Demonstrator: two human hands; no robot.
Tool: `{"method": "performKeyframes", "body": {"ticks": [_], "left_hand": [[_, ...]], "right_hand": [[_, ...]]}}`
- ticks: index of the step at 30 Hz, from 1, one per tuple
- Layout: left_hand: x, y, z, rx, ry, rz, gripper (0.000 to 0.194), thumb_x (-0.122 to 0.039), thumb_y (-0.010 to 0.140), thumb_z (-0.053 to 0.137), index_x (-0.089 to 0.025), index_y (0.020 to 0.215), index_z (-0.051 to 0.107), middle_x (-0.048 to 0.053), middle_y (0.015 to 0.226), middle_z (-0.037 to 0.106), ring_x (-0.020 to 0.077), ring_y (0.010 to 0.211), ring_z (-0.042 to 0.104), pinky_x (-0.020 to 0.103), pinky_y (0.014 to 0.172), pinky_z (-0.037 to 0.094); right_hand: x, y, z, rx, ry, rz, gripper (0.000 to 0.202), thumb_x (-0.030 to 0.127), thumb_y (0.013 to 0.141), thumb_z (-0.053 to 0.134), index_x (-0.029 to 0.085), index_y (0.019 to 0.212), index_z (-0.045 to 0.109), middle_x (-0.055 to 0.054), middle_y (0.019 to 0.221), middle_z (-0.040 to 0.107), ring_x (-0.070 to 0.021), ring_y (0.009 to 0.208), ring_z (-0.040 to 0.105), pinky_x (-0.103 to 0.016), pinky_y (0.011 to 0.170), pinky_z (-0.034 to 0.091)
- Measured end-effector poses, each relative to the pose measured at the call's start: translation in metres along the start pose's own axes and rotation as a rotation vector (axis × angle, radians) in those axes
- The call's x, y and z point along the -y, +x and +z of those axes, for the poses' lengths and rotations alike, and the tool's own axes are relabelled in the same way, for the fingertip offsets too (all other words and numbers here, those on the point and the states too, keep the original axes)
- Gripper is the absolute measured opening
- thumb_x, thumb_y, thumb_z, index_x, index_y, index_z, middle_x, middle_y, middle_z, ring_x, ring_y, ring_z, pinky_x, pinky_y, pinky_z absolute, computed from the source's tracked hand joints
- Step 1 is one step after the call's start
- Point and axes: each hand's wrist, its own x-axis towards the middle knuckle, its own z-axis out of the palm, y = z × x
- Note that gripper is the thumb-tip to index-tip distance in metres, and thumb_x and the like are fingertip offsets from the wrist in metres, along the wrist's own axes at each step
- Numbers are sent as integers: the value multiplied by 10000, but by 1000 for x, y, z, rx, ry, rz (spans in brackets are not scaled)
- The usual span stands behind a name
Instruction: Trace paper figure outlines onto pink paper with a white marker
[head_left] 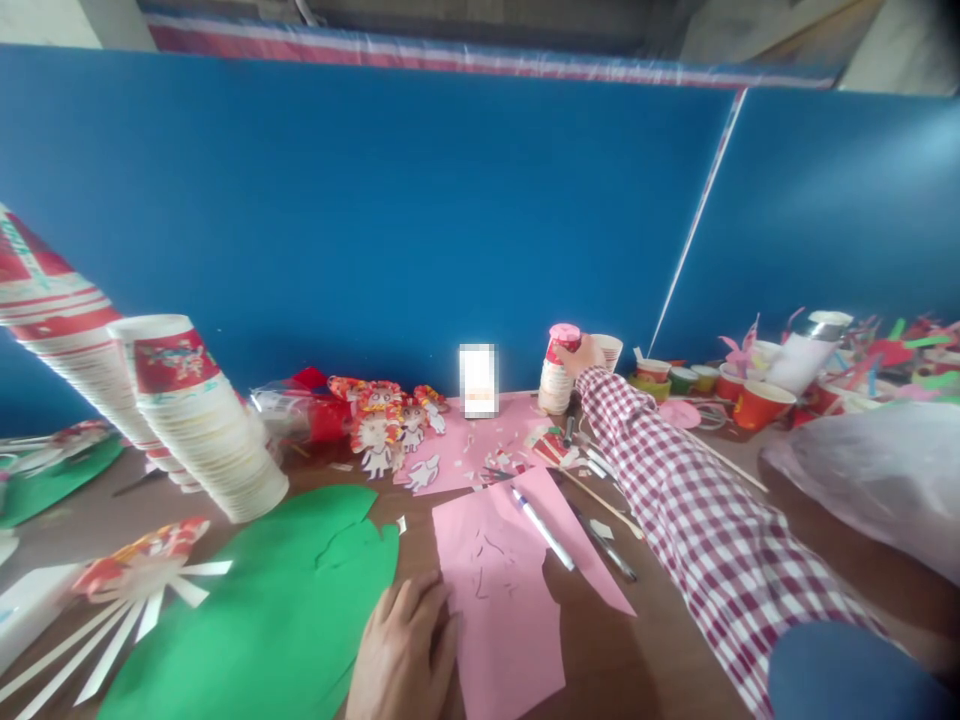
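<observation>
My right hand (589, 355) reaches forward, its fingers closed around a red paper cup (564, 338) with a pink base facing up. That cup sits atop an upside-down stack of white paper cups (555, 388). My left hand (409, 640) lies palm down, fingers slightly bent, on the edge of a large green paper (262, 600). Its fingertips touch or nearly touch a pink paper sheet (499, 600) with pen lines drawn on it. Across the pink paper lies a white pen (544, 528), with a dark pen (606, 548) to its right.
Two tall leaning stacks of paper cups (202, 430) stand at left. Paper cutout figures (379, 435) and scraps on another pink sheet (457, 440) lie behind. Decorated cups (761, 403) and a plastic bag (870, 480) are at right. A blue partition (375, 220) closes off the back.
</observation>
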Motion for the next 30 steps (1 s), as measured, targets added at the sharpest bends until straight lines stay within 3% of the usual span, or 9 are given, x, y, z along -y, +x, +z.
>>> {"method": "performKeyframes", "body": {"ticks": [5,10,16,24,30], "left_hand": [[-2,0,-1,19,-10,-29,210,-307,807,537,-256,993,620,50,1037,625,227,916,568,377,804,499],[-4,1,-2,27,-27,-36,209,-312,817,534,-238,993,620,60,1030,618,222,910,562,380,803,489],[-6,2,-5,13,-34,-9,210,-287,827,525,-214,1003,614,69,1028,610,219,907,558,381,801,484],[-9,3,-5,18,-48,-19,204,-277,829,525,-198,994,616,76,1016,607,225,918,548,388,806,475],[-8,3,-5,18,-63,-16,204,-271,825,529,-191,991,614,86,1019,603,229,917,545,392,802,470]], "right_hand": [[3,4,-5,-73,23,12,521,495,718,613,125,1062,486,-141,1011,587,-260,922,565,-377,795,425],[2,10,-9,-124,83,-37,519,489,755,565,137,1120,456,-132,1110,563,-238,994,554,-351,844,432],[2,11,-16,-104,137,-61,458,437,677,655,167,1019,514,-114,1037,595,-247,938,580,-366,816,455],[23,13,-22,-161,232,-31,485,437,608,694,169,974,524,-109,1034,579,-287,1000,547,-444,888,404],[40,9,-41,-230,392,45,447,353,635,692,135,982,513,-123,993,585,-252,929,572,-390,797,467]]}}
